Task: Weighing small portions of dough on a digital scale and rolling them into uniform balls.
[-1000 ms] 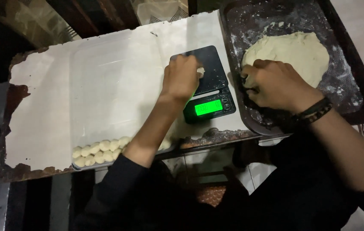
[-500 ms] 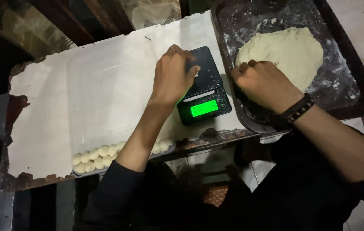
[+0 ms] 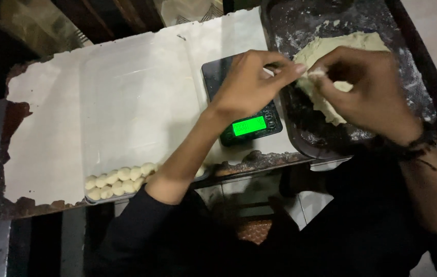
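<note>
My left fingers (image 3: 280,69) are pinched shut on a small bit of dough, and my right fingers (image 3: 323,72) meet them, closed on the same bit right at the edge of the dough (image 3: 326,48). Both hands hover just above the near-left part of the dark, floured tray (image 3: 423,87), where the flattened dough lies; the right hand (image 3: 370,87) covers much of it, and the left hand (image 3: 252,82) reaches across over the scale (image 3: 244,120).

I judge the step in hand is pulling a small portion off the mass. The scale sits just left of the tray, its green display lit, its platform mostly hidden under my left hand.

Further out on the white worktop (image 3: 49,133), a clear tray (image 3: 126,87) holds two short rows of small dough balls (image 3: 118,179) at its near edge.

The next move calls for a clean tear, with the left hand clear of the platform so the piece can be weighed alone.
</note>
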